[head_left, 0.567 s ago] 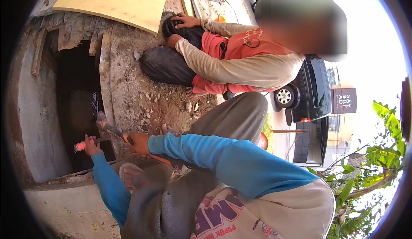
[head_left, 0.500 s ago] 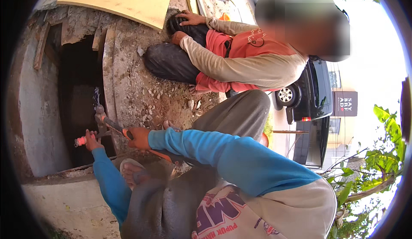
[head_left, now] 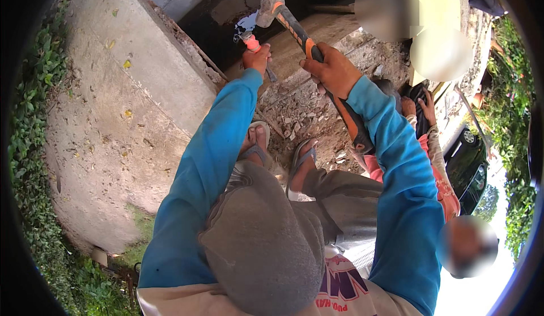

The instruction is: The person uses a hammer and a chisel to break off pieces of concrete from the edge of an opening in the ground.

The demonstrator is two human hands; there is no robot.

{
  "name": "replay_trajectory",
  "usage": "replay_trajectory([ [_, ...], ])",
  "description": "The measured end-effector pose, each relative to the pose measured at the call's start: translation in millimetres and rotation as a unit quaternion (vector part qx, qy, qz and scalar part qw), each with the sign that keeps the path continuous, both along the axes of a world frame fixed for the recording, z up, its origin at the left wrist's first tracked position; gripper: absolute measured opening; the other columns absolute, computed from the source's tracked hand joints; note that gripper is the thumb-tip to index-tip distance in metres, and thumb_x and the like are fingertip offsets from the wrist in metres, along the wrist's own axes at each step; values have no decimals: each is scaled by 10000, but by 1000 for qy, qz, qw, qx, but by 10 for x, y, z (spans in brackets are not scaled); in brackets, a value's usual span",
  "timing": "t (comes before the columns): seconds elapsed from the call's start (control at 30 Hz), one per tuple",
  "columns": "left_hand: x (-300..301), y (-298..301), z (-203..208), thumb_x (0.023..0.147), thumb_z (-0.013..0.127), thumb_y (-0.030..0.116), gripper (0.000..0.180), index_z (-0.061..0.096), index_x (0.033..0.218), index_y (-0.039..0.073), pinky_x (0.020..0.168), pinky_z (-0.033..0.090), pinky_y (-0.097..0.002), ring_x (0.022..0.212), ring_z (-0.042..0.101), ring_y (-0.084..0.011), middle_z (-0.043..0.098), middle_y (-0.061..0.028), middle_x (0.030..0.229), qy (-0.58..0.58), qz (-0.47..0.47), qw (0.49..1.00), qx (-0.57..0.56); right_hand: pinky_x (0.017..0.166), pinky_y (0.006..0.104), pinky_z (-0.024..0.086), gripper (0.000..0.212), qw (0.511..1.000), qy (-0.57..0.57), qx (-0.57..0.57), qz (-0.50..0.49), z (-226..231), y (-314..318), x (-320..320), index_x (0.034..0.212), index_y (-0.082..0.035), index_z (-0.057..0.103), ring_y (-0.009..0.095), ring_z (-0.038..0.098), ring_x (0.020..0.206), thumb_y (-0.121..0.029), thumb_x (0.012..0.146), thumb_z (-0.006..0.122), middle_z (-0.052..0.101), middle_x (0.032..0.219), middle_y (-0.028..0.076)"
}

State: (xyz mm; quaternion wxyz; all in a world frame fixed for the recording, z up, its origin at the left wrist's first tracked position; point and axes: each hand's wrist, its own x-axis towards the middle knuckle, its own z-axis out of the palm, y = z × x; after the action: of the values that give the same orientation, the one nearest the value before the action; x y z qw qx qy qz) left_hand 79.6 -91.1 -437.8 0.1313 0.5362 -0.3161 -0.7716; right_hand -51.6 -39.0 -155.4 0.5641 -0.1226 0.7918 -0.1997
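My left hand (head_left: 258,60) is closed round a chisel (head_left: 251,44) with a pinkish-red grip. Its struck end points up toward the dark opening, and part of its flat blade shows below my fist near the concrete edge. In my right hand (head_left: 335,71) is a hammer (head_left: 294,32) with a black and orange handle, gripped partway along. The rounded metal hammer head (head_left: 267,10) hovers just beyond the chisel's end, apart from it as far as I can see. The blade's tip contact is hard to make out.
A dark opening with water (head_left: 226,15) lies beyond my hands, bordered by a concrete slab (head_left: 136,83) at left. Rubble (head_left: 300,115) covers the ground by my sandalled feet. A co-worker in a red shirt (head_left: 445,194) crouches at right, near a yellowish board (head_left: 439,4).
The view has swung round, so the opening now sits at the top and the co-worker at lower right. Hammer and chisel stay in my hands; the hammer head is now raised near the chisel's end.
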Motion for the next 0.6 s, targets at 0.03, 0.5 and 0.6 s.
replay_trajectory([
  [0.03,14,-9,7,819,706,161,181,598,767,25,506,480,-301,554,539,-143,588,-57,680,0,-2,1000,8,448,334,481,308,1000,-8,-7,19,20,-116,-34,906,23,506,184,588,483,-262,860,610,573,637,106],
  [0.5,-171,12,77,813,683,152,195,555,738,24,481,477,-278,548,553,-125,573,-44,644,-30,-27,999,18,438,345,483,356,934,261,-105,222,-388,-1097,-444,1011,18,470,185,592,521,-303,899,577,558,658,84],
  [0.6,-129,9,23,815,678,151,180,555,766,31,490,483,-285,546,548,-126,570,-41,653,-25,-12,999,29,456,366,499,345,961,22,102,256,-481,-1064,-301,1016,24,460,212,609,552,-288,906,559,575,703,117],
])
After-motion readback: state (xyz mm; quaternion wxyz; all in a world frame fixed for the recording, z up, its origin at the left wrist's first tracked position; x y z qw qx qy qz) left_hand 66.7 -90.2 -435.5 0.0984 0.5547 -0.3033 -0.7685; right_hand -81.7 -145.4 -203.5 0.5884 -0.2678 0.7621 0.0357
